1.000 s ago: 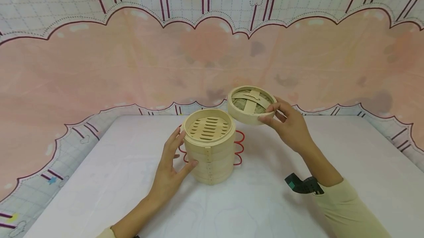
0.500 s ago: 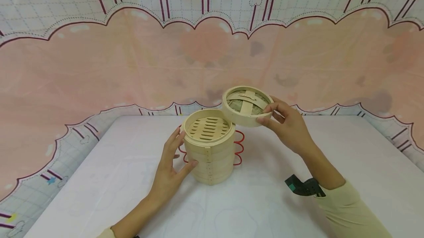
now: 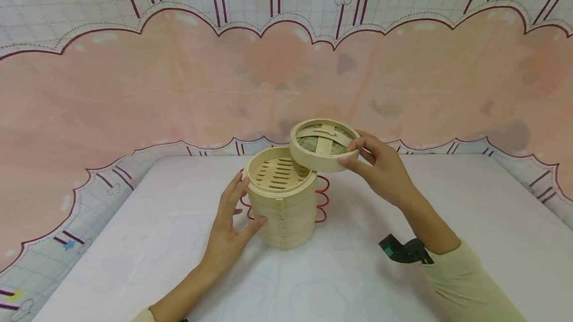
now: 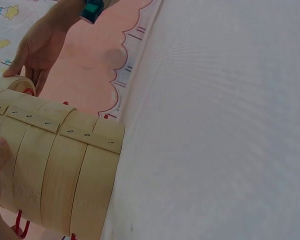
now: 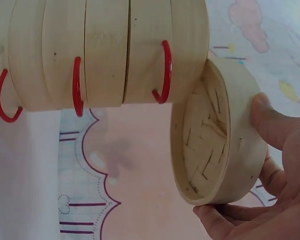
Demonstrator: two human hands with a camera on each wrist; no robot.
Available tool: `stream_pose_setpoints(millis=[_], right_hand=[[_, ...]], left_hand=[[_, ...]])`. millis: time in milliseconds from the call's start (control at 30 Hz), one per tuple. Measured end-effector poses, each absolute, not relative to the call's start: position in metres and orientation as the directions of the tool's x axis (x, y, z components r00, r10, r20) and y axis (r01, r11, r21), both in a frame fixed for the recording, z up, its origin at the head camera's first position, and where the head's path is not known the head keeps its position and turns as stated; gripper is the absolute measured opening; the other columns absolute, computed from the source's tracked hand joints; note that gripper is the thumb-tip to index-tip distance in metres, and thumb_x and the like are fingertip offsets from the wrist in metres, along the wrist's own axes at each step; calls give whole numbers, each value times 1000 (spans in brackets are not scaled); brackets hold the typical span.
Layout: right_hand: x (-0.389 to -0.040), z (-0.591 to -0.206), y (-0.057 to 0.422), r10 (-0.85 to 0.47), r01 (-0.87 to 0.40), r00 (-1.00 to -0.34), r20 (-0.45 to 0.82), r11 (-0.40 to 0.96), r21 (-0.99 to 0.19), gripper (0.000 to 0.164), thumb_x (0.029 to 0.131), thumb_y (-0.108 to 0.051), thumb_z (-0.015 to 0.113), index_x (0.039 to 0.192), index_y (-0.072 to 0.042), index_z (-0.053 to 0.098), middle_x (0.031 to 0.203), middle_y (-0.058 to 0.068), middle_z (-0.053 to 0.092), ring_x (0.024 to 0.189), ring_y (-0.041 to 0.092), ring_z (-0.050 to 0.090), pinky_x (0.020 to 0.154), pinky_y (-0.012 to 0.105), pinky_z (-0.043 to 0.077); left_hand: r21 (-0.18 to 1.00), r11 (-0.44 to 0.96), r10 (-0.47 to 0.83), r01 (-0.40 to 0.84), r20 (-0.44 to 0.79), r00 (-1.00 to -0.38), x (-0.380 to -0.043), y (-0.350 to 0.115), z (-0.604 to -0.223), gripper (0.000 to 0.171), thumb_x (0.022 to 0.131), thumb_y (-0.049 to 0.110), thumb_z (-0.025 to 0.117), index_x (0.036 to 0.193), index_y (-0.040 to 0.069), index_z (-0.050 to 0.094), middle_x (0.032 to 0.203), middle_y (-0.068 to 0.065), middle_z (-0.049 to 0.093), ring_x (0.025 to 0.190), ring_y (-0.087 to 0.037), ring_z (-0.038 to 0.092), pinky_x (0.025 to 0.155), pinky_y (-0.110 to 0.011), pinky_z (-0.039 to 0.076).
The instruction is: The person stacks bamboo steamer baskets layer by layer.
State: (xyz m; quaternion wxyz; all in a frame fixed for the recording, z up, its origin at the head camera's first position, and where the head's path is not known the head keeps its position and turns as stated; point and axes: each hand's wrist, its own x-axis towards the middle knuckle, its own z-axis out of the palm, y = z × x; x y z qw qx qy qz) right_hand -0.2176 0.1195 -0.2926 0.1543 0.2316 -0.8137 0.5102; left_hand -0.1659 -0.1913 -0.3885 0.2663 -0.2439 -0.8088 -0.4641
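Note:
A stack of bamboo steamer baskets (image 3: 286, 217) stands upright on the white table, its slatted top tier uncovered except at the back right. Red loop handles (image 5: 166, 72) stick out along its sides. My left hand (image 3: 230, 220) holds the stack's left side, thumb in front and fingers behind. With thumb and fingers my right hand (image 3: 380, 167) pinches the rim of the round bamboo lid (image 3: 324, 145), which has a woven top and crossed strips. The lid overlaps the back right of the stack's rim, slightly tilted; the right wrist view shows its woven underside.
The white table (image 3: 179, 282) spreads around the stack on all sides. Behind it hangs a pink and white printed cloth (image 3: 201, 88). A dark band with a camera (image 3: 405, 250) sits on the right wrist.
My right hand has carried the lid leftward, from beside the stack to over the back right of its rim. The left hand and the stack have stayed in place.

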Motion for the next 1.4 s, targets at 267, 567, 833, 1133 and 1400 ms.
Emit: stream_pose_setpoints(millis=[267, 567, 833, 1133, 1400], right_hand=[[-219, -283, 116, -258, -497, -868, 425, 407, -766, 28, 85, -25, 74, 97, -5, 58, 145, 10, 42, 133, 25, 39, 98, 35, 43], [-223, -275, 111, -312, -513, -855, 414, 392, -764, 22, 84, -20, 76, 92, -7, 60, 143, 9, 44, 133, 23, 39, 101, 35, 40], [-222, -272, 103, -322, -534, -842, 432, 391, -750, 22, 83, -21, 77, 91, -8, 62, 140, 7, 47, 131, 22, 41, 103, 36, 38], [-219, -278, 95, -311, -562, -823, 476, 315, -765, 20, 82, -15, 78, 90, -6, 61, 136, 6, 51, 130, 18, 41, 102, 30, 39], [-218, -283, 90, -306, -563, -822, 480, 307, -768, 21, 82, -17, 78, 91, -8, 62, 133, 2, 53, 129, 16, 42, 102, 31, 39]], left_hand=[[613, 441, 147, 656, 672, -726, -165, -191, -388, 82, 81, 3, 75, 149, 19, 31, 157, 3, 17, 121, -16, 40, 86, -39, 40], [594, 452, 156, 666, 682, -714, -165, -188, -388, 82, 81, 3, 75, 149, 18, 31, 157, -1, 18, 121, -16, 41, 85, -39, 40], [598, 447, 149, 666, 684, -714, -164, -188, -388, 83, 80, 4, 76, 149, 19, 32, 157, -1, 19, 122, -17, 41, 85, -40, 41], [580, 460, 149, 672, 696, -702, -165, -189, -388, 84, 80, 2, 76, 149, 17, 31, 157, -2, 20, 121, -15, 41, 84, -40, 41], [556, 441, 141, 704, 732, -666, -151, -179, -368, 80, 76, -8, 74, 144, 5, 35, 153, -18, 25, 116, -20, 44, 81, -36, 41]])
